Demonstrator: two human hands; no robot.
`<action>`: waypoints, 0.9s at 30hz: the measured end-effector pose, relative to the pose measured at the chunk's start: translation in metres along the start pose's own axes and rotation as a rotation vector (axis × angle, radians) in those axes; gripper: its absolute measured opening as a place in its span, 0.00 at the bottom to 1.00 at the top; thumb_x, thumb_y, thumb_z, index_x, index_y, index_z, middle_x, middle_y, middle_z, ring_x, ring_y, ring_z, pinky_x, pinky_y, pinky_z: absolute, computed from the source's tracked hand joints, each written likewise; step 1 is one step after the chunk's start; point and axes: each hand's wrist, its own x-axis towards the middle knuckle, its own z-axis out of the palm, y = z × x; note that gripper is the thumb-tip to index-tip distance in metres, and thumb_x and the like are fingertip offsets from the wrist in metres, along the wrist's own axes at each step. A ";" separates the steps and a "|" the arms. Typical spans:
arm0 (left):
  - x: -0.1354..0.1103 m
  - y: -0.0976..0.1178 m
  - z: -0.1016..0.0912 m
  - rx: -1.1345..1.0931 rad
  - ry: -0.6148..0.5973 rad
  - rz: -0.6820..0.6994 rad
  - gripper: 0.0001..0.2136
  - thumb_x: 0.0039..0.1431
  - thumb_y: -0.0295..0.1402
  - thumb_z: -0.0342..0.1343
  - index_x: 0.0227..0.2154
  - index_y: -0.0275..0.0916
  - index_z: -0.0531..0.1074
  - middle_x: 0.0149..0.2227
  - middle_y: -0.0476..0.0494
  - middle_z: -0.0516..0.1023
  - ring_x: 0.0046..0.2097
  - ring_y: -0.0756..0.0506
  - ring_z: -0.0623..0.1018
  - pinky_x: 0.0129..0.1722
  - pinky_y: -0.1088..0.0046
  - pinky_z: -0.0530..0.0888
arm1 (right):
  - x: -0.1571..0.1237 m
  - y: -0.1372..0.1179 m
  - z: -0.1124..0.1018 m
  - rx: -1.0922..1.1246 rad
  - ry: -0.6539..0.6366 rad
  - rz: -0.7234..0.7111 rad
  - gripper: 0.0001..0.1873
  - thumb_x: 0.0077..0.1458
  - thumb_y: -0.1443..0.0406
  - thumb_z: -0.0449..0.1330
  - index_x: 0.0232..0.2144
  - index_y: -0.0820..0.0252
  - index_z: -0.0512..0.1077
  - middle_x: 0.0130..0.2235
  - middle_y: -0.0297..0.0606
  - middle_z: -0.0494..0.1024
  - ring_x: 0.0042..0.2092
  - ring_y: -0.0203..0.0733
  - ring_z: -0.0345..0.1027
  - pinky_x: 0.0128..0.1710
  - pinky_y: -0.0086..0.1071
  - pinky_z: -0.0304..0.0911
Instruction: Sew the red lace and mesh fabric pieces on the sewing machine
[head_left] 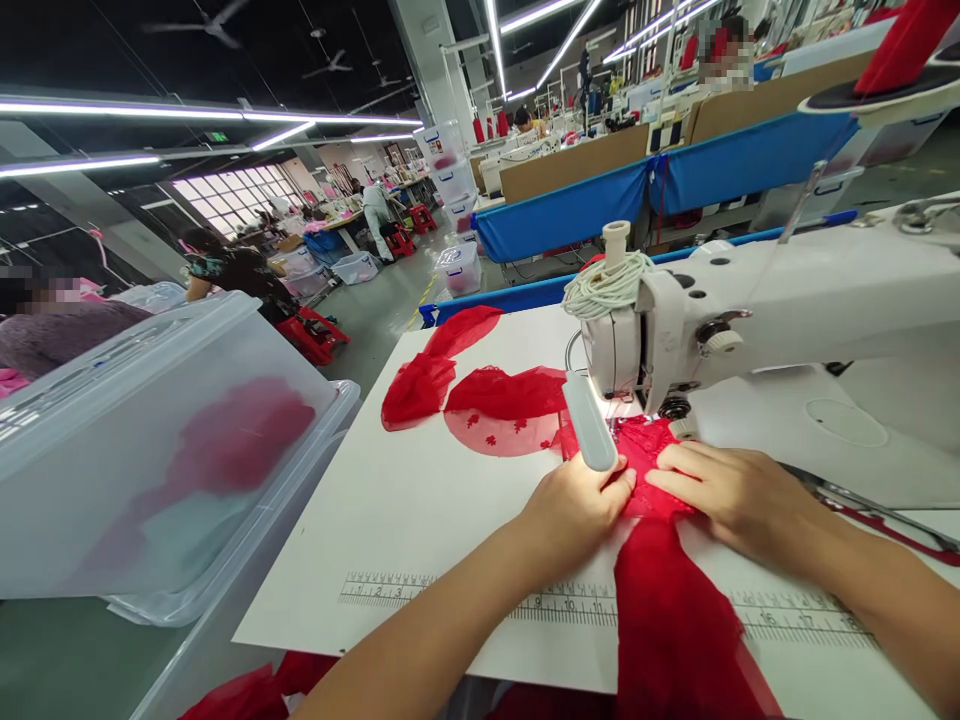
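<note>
Red lace fabric [651, 470] lies under the needle area of a white sewing machine [750, 310], and its sheer red tail [671, 610] hangs over the table's front edge. My left hand [581, 505] pinches the fabric's left side between thumb and fingers, just below the grey lamp arm [592, 425]. On the other side, my right hand [716, 490] grips the fabric with bent fingers pressed on it; its thumb is hidden. The presser foot shows only in part behind the lamp arm.
Red mesh pieces [502, 400] lie on the white table [337, 510] left of the machine. A printed ruler [570, 605] runs along the front. Dark scissors or snips [862, 500] lie at right. A translucent bin [150, 470] stands at left; people sit beyond.
</note>
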 end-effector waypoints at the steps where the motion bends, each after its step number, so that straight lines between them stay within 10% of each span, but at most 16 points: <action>1: -0.001 0.002 -0.005 -0.019 -0.025 -0.005 0.11 0.68 0.30 0.47 0.45 0.33 0.73 0.44 0.34 0.77 0.39 0.43 0.78 0.30 0.69 0.76 | 0.002 0.000 -0.001 0.008 -0.013 -0.011 0.17 0.43 0.79 0.52 0.33 0.55 0.69 0.37 0.37 0.78 0.34 0.43 0.70 0.28 0.33 0.55; 5: -0.006 0.005 -0.016 -0.047 -0.080 -0.042 0.25 0.70 0.50 0.42 0.47 0.32 0.74 0.45 0.29 0.76 0.39 0.39 0.76 0.34 0.63 0.77 | 0.006 0.001 -0.001 0.079 -0.001 -0.046 0.19 0.40 0.77 0.51 0.34 0.56 0.69 0.51 0.41 0.79 0.43 0.45 0.75 0.34 0.34 0.63; 9: -0.009 0.006 -0.011 -0.015 -0.083 -0.061 0.40 0.65 0.63 0.30 0.48 0.33 0.74 0.44 0.28 0.76 0.35 0.40 0.74 0.30 0.65 0.73 | 0.003 0.000 0.001 0.057 -0.009 0.011 0.15 0.40 0.75 0.51 0.32 0.55 0.68 0.44 0.38 0.83 0.35 0.44 0.76 0.27 0.35 0.60; 27: -0.010 0.003 -0.001 -0.006 0.079 -0.049 0.46 0.64 0.60 0.19 0.50 0.32 0.76 0.35 0.31 0.77 0.34 0.39 0.75 0.28 0.64 0.74 | -0.002 -0.009 0.009 -0.047 0.013 0.115 0.15 0.38 0.74 0.52 0.31 0.55 0.68 0.31 0.35 0.81 0.23 0.41 0.66 0.22 0.36 0.45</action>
